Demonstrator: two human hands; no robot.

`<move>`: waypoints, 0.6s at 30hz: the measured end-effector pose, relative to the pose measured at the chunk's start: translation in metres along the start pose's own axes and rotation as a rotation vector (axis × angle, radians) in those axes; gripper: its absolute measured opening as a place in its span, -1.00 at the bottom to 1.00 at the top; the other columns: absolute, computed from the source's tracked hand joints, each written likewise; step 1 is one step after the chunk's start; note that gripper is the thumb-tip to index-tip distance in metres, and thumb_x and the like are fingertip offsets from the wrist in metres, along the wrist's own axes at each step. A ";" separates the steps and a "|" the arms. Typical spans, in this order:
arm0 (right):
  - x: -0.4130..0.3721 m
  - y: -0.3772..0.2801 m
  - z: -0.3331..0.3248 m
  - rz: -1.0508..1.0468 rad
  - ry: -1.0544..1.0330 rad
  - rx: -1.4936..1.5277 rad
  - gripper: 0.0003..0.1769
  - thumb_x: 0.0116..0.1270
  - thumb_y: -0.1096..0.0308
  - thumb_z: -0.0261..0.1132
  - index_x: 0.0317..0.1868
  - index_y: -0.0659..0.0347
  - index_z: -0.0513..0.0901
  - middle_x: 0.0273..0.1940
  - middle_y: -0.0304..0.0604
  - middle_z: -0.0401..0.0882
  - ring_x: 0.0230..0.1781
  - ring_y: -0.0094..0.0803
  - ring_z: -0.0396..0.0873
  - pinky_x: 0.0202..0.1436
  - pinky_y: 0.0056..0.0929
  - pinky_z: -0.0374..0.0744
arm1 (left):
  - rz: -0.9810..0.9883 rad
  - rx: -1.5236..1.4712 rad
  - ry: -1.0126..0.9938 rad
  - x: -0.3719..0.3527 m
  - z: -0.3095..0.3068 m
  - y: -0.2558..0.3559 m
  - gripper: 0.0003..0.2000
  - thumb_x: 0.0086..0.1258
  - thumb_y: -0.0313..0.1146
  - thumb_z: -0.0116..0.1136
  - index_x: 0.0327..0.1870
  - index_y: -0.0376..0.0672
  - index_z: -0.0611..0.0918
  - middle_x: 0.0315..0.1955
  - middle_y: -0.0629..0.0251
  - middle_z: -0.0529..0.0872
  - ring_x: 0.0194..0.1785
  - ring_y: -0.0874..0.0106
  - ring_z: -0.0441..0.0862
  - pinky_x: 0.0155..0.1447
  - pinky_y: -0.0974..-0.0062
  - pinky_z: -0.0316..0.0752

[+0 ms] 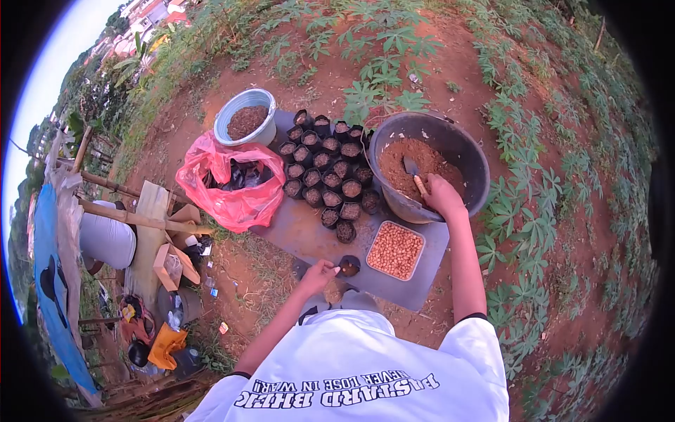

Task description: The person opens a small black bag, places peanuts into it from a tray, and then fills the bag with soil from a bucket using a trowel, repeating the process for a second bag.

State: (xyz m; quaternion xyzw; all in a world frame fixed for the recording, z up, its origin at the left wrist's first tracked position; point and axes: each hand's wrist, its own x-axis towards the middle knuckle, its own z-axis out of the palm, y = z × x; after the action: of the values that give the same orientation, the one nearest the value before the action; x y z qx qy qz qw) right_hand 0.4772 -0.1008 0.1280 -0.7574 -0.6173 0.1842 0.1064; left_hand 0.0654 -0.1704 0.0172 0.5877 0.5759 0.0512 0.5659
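Observation:
My left hand (320,276) is closed on the rim of a small black pot (349,265) at the front edge of the grey table (309,235). Over the large dark basin (480,163) of brown soil, my right hand (443,195) is closed around the wooden handle of a small trowel (412,167), whose blade rests at the soil. A square tray of round tan seeds (396,250) lies between the small pot and the basin. Several black pots filled with soil (330,163) stand in a cluster behind.
A light blue bucket (267,129) of dark soil stands at the back left, beside a pink plastic bag (242,209) holding black material. Bamboo poles (133,216), a cardboard box (169,266) and an orange item (167,346) are on the left. Leafy plants (520,218) grow on the right.

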 end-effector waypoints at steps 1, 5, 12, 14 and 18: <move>0.003 0.005 0.004 -0.017 0.002 0.005 -0.66 0.21 0.39 0.40 -0.03 0.32 0.57 -0.05 0.16 0.66 0.06 0.09 0.63 0.17 -0.04 0.58 | -0.015 0.012 0.011 0.003 0.003 -0.005 -0.53 0.46 -0.06 0.28 0.13 -0.31 0.57 -0.18 0.14 0.75 -0.08 0.34 0.69 0.08 0.40 0.56; 0.007 0.007 0.006 -0.012 -0.076 0.015 -0.60 0.16 0.38 0.47 -0.02 0.30 0.58 -0.02 0.18 0.68 0.10 0.09 0.62 0.19 -0.05 0.58 | -0.031 -0.128 0.032 0.020 0.008 -0.012 -0.54 0.46 -0.08 0.28 0.12 -0.32 0.56 -0.21 0.15 0.74 -0.11 0.36 0.69 0.04 0.40 0.57; 0.003 0.001 0.002 0.057 -0.075 0.029 -0.52 0.07 0.38 0.51 0.03 0.28 0.63 -0.01 0.18 0.70 0.08 0.04 0.65 0.18 -0.09 0.59 | -0.002 0.007 0.013 0.043 0.014 -0.003 -0.56 0.36 -0.09 0.37 0.00 -0.33 0.64 -0.17 0.08 0.77 -0.08 0.27 0.73 0.08 0.35 0.58; 0.012 0.011 0.010 0.061 -0.055 0.021 -0.57 0.11 0.36 0.42 0.02 0.32 0.66 -0.01 0.21 0.70 0.09 0.03 0.66 0.20 -0.11 0.59 | 0.015 0.094 0.006 0.042 0.016 0.003 -0.57 0.33 -0.11 0.39 -0.01 -0.32 0.65 -0.15 0.04 0.77 -0.03 0.22 0.73 0.11 0.31 0.58; 0.008 0.008 0.008 0.080 0.072 0.077 -0.64 0.14 0.32 0.40 -0.08 0.33 0.65 0.04 0.20 0.62 0.11 0.10 0.62 0.20 -0.05 0.57 | 0.078 0.250 0.083 0.041 0.021 0.007 -0.67 0.31 -0.25 0.42 -0.09 -0.31 0.64 -0.38 0.18 0.78 -0.26 0.40 0.71 -0.10 0.41 0.57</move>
State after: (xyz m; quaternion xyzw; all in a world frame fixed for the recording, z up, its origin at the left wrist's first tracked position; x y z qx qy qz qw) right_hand 0.4823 -0.0952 0.1160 -0.7831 -0.5746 0.1844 0.1501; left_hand 0.0984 -0.1505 -0.0091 0.6728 0.5775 0.0251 0.4617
